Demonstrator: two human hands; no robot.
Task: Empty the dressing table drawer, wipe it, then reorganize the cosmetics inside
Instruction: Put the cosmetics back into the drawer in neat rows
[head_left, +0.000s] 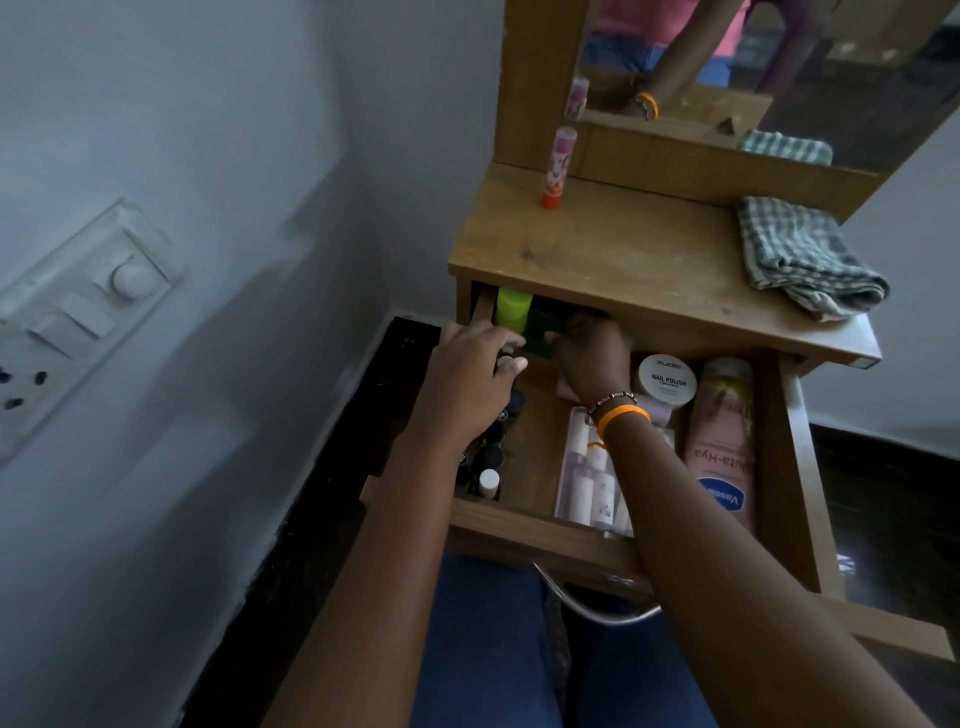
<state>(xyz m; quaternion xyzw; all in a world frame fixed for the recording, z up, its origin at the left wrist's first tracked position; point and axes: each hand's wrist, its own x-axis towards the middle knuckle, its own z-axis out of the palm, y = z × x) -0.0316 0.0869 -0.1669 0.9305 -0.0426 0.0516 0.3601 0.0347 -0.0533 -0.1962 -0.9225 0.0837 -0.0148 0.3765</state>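
Observation:
The wooden drawer (540, 525) of the dressing table stands pulled open. My left hand (475, 374) reaches into its left side, fingers curled on a small dark-capped item among several small bottles (488, 467). My right hand (592, 353) is deep at the back, gripping a dark green box (537, 332) beside a lime green container (511, 306). A white nail polish remover tub (667, 382), a pink Vaseline lotion bottle (722, 447) and a clear pouch of small white bottles (589, 478) lie in the drawer.
On the table top (623, 244) stand a pink tube with a red cap (558, 166) and a folded checked cloth (805, 260). A mirror (779, 67) rises behind. A wall with a switch panel (78, 332) is on the left; my knees sit below the drawer.

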